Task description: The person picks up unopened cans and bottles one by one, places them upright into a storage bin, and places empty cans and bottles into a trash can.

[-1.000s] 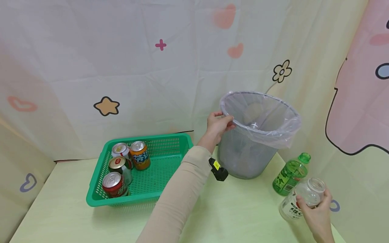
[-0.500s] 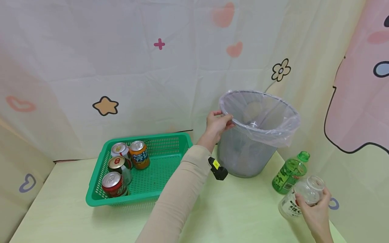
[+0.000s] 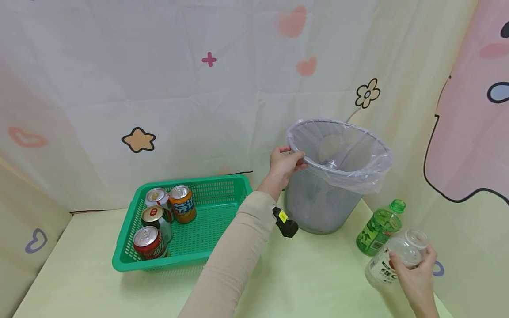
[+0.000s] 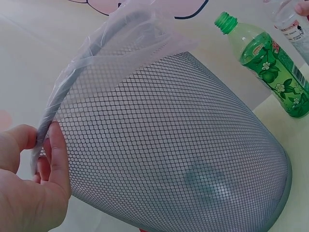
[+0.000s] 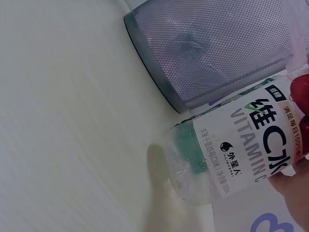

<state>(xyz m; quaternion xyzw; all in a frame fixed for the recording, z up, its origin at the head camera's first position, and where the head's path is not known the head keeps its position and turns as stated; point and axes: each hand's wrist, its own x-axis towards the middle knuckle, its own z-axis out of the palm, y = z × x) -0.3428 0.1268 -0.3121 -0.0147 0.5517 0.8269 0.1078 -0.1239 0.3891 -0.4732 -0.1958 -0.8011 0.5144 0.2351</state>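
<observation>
A grey mesh wastebasket [image 3: 324, 207], lined with a thin clear bag [image 3: 370, 174], stands at the back right of the table. My left hand [image 3: 284, 165] pinches its rim, thumb on one side and fingers on the other, as the left wrist view also shows. Inside the basket a clear bottle [image 3: 331, 164] is partly visible. At the right my right hand [image 3: 417, 276] grips a clear, wide-mouthed plastic bottle [image 5: 241, 140] with a white vitamin C drink label. Beside that bottle a green plastic bottle [image 3: 379, 229] stands upright without a cap.
Left of the wastebasket sits a green plastic basket [image 3: 214, 256] with several drink cans at its left end, among them an orange can [image 3: 183, 205] and a red can [image 3: 150, 243]. Printed cloth [image 3: 191, 110] hangs behind and along the right side of the pale table [image 3: 310, 282].
My right hand and the clear bottle have shifted very slightly to the right. The left hand stays on the basket rim; everything else keeps its place.
</observation>
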